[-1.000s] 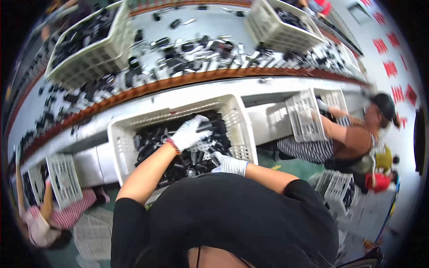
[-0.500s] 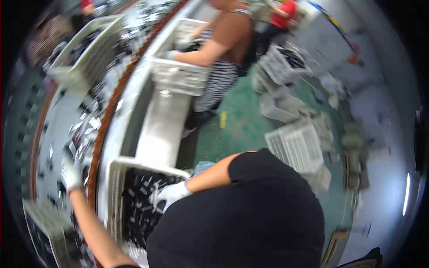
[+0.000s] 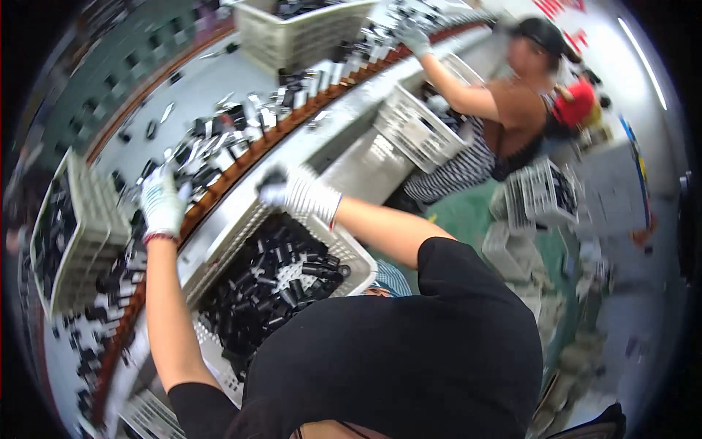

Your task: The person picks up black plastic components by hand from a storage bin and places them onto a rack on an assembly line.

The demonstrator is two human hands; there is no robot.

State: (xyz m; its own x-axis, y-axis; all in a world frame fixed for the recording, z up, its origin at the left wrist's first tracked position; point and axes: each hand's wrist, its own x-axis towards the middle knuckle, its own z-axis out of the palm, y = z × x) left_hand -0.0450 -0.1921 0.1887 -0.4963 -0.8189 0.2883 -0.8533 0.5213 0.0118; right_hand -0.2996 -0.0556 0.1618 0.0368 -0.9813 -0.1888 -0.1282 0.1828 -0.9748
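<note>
White work gloves cover both my hands. My left hand [image 3: 162, 203] is over the pile of black and silver parts [image 3: 208, 143] on the long worktable. Its fingers curl down among the pieces, and whatever they hold is hidden. A silver piece lies beside its thumb side. Over the far rim of a pale plastic crate [image 3: 360, 265], my right hand [image 3: 303, 194] is closed on a small black part [image 3: 273, 178], blurred by motion. Many short black cylindrical parts [image 3: 274, 282] fill that crate, in front of my body.
A brown toothed strip [image 3: 274, 135] edges the table. Another crate [image 3: 95, 230] of black parts stands at left, and one [image 3: 292, 40] stands on the table at the back. A co-worker [image 3: 504, 110] works beside a crate [image 3: 424, 124] at right. More crates [image 3: 537, 194] stand behind.
My view has swung to the left. My right hand has risen from inside the crate to its far rim, with a black part in it. My left hand remains at the parts pile.
</note>
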